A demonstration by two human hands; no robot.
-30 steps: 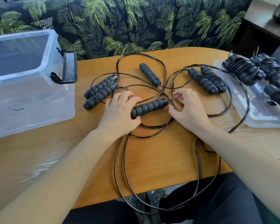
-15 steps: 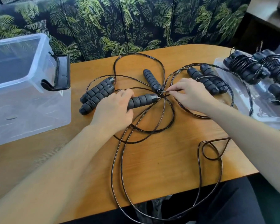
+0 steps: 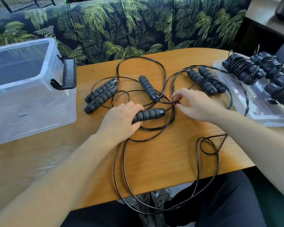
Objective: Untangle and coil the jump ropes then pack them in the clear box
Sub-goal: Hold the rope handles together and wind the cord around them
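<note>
the left hand [image 3: 120, 122] is curled round a black foam handle [image 3: 148, 115] near the middle of the frame; the handle lies almost level on the wooden table [image 3: 162, 161], its long axis running left to right with the capped end pointing right and slightly up. just right of it the right hand [image 3: 197, 105] pinches thin black cord [image 3: 174, 102] between thumb and fingertips, where several strands cross. a second handle [image 3: 148, 88] lies above, slanting from upper left down to lower right, its tip close to the pinch. two more handles [image 3: 100, 95] sit side by side at centre left, pointing up to the right, and another pair [image 3: 206, 81] at upper right slants down to the right. loose cord loops [image 3: 121, 174] trail off the table's near edge. the clear box [image 3: 31, 99] stands open at the left edge with a black latch [image 3: 65, 79]. at the far right, coiled ropes [image 3: 242, 71] rest on a clear lid [image 3: 252, 112]. a palm-print sofa [image 3: 138, 27] fills the top.
</note>
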